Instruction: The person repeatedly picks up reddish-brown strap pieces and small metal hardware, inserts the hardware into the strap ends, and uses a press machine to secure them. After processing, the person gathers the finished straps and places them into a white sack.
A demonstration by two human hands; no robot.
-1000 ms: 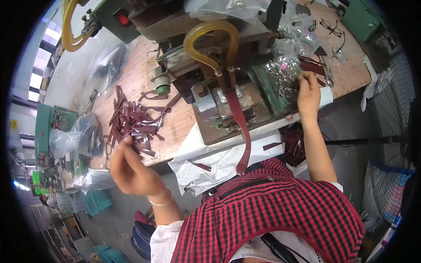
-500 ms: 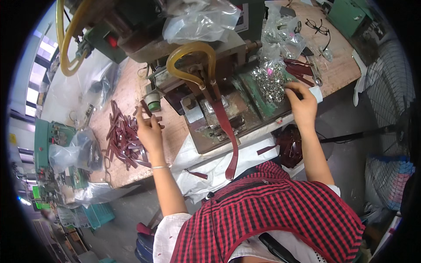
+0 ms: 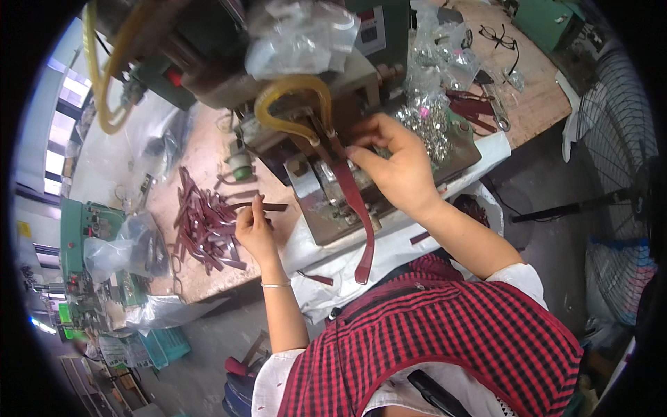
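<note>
Several maroon pieces (image 3: 472, 207) inside tub (image 3: 495, 210)

On the pale wooden table (image 3: 535, 90), a heap of dark red plastic strips (image 3: 205, 229) lies left of the green-and-grey metal press (image 3: 306, 184). The left hand (image 3: 256, 233) is at the heap's right edge, with a straight dark red strip (image 3: 276, 207) between its fingers. A curved dark red plastic strip (image 3: 360, 219) extends from the press toward the person; the right hand (image 3: 403, 167) is beside its far end. Behind and right of that hand lie small silver metal parts (image 3: 434, 132), with clear plastic bags (image 3: 455, 62) behind them and black-framed eyeglasses (image 3: 501, 38) farther right.
</note>
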